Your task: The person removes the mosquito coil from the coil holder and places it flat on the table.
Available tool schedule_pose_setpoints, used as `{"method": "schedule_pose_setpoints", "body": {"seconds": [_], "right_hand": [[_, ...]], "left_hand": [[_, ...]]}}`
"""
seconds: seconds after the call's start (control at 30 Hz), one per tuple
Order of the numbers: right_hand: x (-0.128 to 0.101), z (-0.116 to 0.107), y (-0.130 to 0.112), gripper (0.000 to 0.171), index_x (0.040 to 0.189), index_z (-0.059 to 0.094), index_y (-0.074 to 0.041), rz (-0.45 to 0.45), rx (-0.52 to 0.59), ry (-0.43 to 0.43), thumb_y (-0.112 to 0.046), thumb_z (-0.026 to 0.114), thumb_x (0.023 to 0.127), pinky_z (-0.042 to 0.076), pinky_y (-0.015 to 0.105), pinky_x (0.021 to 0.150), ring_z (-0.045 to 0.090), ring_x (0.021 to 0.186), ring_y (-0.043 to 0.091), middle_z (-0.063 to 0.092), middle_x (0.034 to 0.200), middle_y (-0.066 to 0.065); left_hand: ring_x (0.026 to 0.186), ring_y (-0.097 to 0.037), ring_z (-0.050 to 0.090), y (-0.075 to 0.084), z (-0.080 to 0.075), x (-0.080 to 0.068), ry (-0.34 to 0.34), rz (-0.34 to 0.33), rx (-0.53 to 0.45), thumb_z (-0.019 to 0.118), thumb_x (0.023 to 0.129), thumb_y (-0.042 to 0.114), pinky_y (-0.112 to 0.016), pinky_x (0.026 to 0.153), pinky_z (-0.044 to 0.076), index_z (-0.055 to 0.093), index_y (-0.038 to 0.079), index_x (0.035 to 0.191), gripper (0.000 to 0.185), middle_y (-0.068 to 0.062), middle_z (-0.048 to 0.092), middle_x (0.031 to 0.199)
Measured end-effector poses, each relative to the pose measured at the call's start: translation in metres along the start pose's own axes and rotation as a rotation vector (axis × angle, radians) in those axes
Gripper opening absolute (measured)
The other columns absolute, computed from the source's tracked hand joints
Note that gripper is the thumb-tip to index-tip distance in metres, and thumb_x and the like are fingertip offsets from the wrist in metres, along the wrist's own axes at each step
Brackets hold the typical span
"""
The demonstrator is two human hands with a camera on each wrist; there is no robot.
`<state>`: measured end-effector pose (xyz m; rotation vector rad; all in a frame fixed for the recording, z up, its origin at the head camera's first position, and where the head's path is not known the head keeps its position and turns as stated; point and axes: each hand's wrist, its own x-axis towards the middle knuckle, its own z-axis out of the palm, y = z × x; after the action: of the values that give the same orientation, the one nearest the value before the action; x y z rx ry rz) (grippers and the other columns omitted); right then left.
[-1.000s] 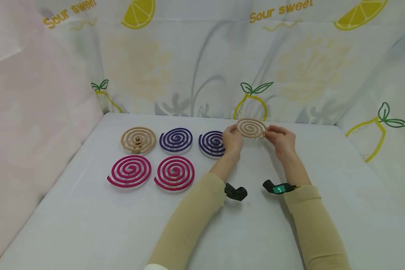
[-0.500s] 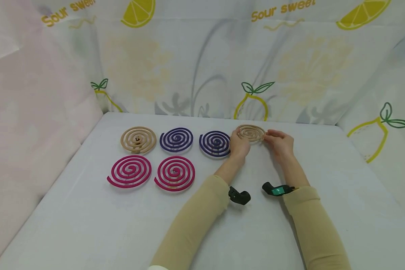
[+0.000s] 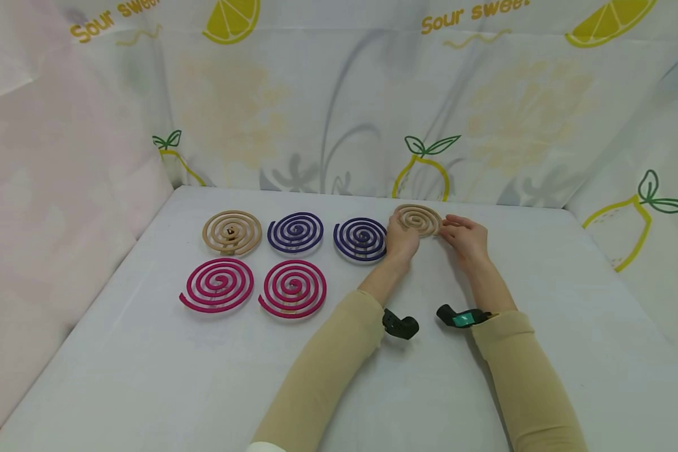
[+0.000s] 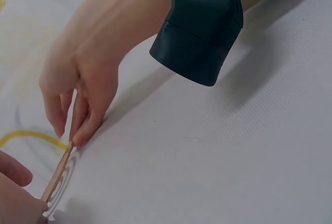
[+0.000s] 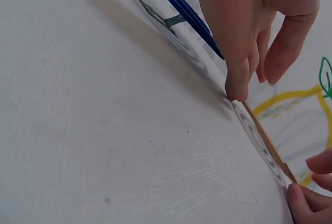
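A tan mosquito coil lies nearly flat, close over the table at the back right. My left hand pinches its left edge, and my right hand pinches the opposite edge. Seen edge-on in the left wrist view, the tan coil spans from my left hand to my right hand. The right wrist view shows its shadow on the cloth below. Just left of my left hand is a dark blue coil, whose right edge the hand overlaps.
Left of these, another dark blue coil and a tan coil continue the back row. Two magenta coils sit in front of them. A blue coil rests raised on a small stand. Patterned cloth walls border the white table.
The tan coil came down toward the table over the past second, then shifted up slightly. My left hand moved right, uncovering more of the blue coil. My right hand moved slightly left.
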<state>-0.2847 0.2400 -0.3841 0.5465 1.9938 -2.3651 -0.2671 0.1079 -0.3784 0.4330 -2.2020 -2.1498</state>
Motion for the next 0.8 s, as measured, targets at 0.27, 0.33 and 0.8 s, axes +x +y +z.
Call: {"method": "schedule_pose_setpoints", "body": {"seconds": [0.27,0.33,0.8], "right_hand": [[0.0004,0.0033,0.001,0.052,0.146,0.042,0.009,-0.015,-0.058,-0.012,0.009,0.053,0.095,0.048,0.022,0.103,0.058,0.11,0.014,0.055,0.117,0.011],[-0.0004,0.0042,0.0007,0.051,0.146,0.042,0.009,-0.021,-0.082,-0.012,0.008,0.053,0.095,0.046,0.025,0.107,0.057,0.111,0.014,0.054,0.119,0.011],[-0.0085,0.0067,-0.0048,0.053,0.146,0.041,0.009,-0.07,-0.135,-0.008,0.006,0.053,0.095,0.042,0.031,0.113,0.056,0.118,0.017,0.051,0.132,0.018]], "left_hand": [[0.139,-0.027,0.045,-0.0033,-0.0014,0.002,0.014,0.031,-0.056,0.047,0.085,-0.01,-0.034,0.118,0.034,0.043,-0.001,0.147,0.063,-0.018,0.051,0.147],[0.139,-0.027,0.045,-0.0033,-0.0018,0.0016,0.016,0.03,-0.047,0.047,0.084,-0.01,-0.035,0.118,0.034,0.043,0.0,0.147,0.064,-0.018,0.051,0.147],[0.136,-0.025,0.047,-0.0018,-0.0077,-0.0061,-0.04,0.047,0.006,0.049,0.085,-0.009,-0.034,0.115,0.037,0.044,0.0,0.147,0.062,-0.017,0.051,0.147]]}}
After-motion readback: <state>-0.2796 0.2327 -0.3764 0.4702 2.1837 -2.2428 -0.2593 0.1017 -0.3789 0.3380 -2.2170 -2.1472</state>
